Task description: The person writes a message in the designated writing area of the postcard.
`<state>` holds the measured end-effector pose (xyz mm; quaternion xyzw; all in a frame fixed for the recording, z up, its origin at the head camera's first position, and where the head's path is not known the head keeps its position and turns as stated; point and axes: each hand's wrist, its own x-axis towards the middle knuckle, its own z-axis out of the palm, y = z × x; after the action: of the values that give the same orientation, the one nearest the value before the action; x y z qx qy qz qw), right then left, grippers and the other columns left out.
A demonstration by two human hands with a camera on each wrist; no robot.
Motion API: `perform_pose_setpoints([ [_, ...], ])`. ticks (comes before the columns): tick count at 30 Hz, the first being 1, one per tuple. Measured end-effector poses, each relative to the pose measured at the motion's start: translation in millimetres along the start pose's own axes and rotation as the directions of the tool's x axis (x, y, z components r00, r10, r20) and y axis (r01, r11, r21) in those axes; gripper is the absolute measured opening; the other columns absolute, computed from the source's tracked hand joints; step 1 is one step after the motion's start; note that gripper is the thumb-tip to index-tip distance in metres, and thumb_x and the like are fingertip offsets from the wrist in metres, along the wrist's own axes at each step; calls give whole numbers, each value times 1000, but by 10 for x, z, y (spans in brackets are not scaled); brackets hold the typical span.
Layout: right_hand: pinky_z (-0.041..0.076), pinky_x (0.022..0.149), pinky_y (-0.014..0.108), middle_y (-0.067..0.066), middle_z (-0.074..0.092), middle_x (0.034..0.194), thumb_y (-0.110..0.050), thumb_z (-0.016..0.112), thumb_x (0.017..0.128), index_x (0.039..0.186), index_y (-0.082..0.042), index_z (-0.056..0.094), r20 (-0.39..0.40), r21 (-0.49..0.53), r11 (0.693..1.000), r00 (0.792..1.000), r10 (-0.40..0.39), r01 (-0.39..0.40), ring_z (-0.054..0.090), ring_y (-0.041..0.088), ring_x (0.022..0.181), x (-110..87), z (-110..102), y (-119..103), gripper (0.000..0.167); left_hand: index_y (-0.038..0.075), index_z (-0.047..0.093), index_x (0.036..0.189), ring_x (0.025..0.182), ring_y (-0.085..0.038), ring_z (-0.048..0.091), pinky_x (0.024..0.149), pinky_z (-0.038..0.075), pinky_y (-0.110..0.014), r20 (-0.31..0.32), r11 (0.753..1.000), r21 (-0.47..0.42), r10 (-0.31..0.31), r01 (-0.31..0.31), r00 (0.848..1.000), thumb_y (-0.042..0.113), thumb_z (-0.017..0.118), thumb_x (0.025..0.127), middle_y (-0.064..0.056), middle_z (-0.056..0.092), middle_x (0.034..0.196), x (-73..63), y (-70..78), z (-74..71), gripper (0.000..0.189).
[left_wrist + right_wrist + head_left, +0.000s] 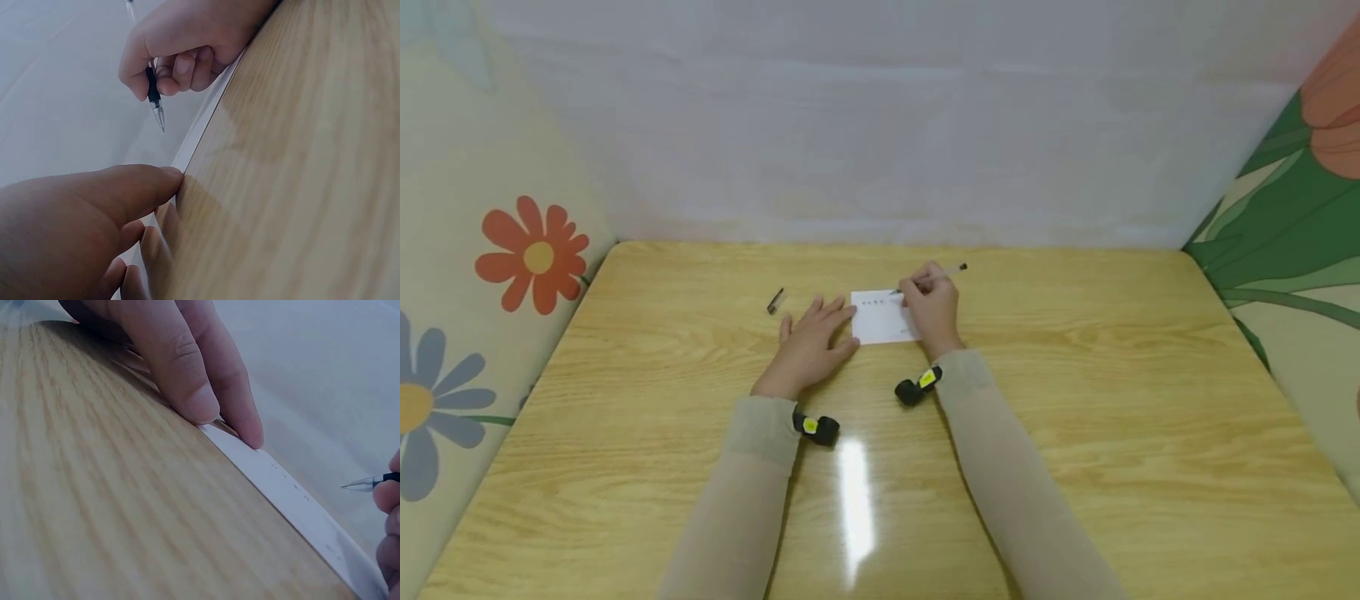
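A small white sheet of paper [883,323] lies flat on the wooden table, with a short row of dark handwriting along its top and a small mark at lower right. My right hand [934,310] pinches a pen [951,271] with a dark grip. In the left wrist view the pen's tip [161,122] points down, and in the right wrist view it stands a little above the paper [281,487]. My left hand [812,346] is spread on the table, its thumb and a fingertip touching the paper's left edge. A pen cap [776,301] lies left of that hand.
The wooden table [1120,400] runs back to a white cloth backdrop [880,125]. Flower-patterned panels [445,250] flank both sides. Each wrist carries a black camera [820,429] on a strap. A bright light reflection shows between the forearms.
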<state>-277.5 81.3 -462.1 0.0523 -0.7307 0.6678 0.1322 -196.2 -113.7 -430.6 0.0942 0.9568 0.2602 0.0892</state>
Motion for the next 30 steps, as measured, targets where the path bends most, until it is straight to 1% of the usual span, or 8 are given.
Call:
perform_pose_setpoints([
  [6,47,55,21,2,59,62,-4,65,87,77,-5,59,5,-11,1000,1000,3,-3,59,12,55,-39,-47,10,12,16,37,158,156,-33,4,117,-12,-66,-3,1000,2,3,-3,1000,35,56,104,-7,21,168,-10,-12,-2,60],
  [11,47,57,22,4,60,64,-4,66,90,78,-6,58,11,-1,1000,1000,29,-29,59,14,57,-77,-92,-15,14,16,38,158,156,-33,4,117,-12,-66,-7,1000,-3,13,-13,1000,35,57,104,-7,22,168,-8,-27,10,60],
  [16,47,58,23,5,60,66,-5,66,90,79,-6,58,17,26,998,998,59,-59,58,15,58,-110,-134,-51,14,16,38,158,156,-33,4,116,-13,-67,-5,1000,-8,16,-16,1000,35,57,104,-8,21,168,-4,-24,10,60],
  [20,48,58,22,4,60,67,-5,67,90,79,-6,59,21,45,997,998,67,-68,58,14,59,-131,-158,-56,13,15,38,158,156,-34,4,116,-13,-67,-4,1000,-13,16,-16,1000,35,56,104,-8,21,168,-6,-13,1,60],
  [25,47,55,20,3,59,65,-2,66,89,79,-6,59,16,86,994,998,65,-66,58,13,57,-156,-172,-63,13,15,37,158,156,-33,4,116,-13,-67,1,1000,-7,19,-19,1000,35,56,104,-8,21,168,-8,-10,-7,60],
  [30,45,52,19,1,56,61,2,66,89,77,-6,56,4,144,987,998,66,-66,56,11,53,-177,-175,-74,18,15,37,158,156,-33,4,116,-13,-67,-1,1000,-10,21,-21,1000,35,56,104,-8,21,168,-11,-6,-8,60],
])
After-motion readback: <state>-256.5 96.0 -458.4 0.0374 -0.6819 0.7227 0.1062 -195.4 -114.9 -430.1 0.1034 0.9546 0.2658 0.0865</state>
